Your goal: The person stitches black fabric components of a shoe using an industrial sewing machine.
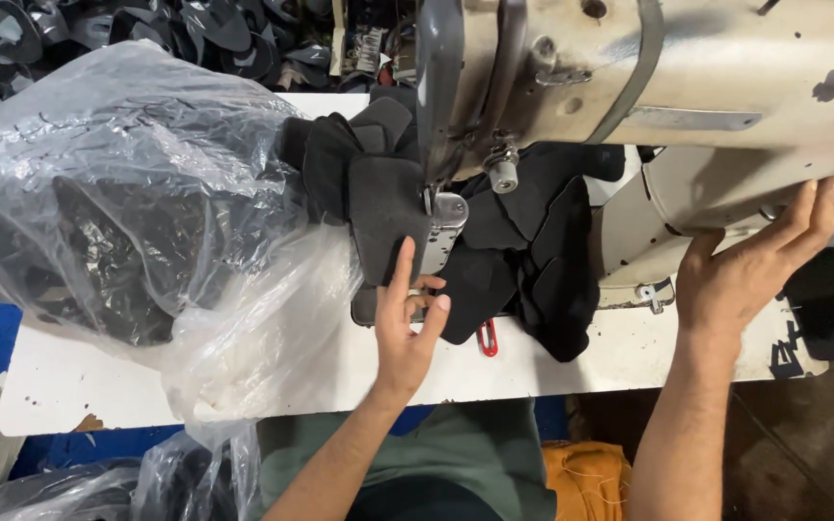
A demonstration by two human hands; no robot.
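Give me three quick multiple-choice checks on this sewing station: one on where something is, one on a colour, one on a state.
1. Where is the clear plastic bag?
A. left of the sewing machine
B. right of it
C. on top of it

2. What colour is the small clip on the white table?
A. blue
B. red
C. green

3. What is the right hand doing?
A. lying flat on the table
B. holding scissors
C. reaching up to the sewing machine

Answers:
1 A: the bag fills the table's left side.
2 B: the clip is red, lying beside the black fabric pieces.
3 C: its fingers touch the machine's right end, while the left hand presses fabric near the needle.
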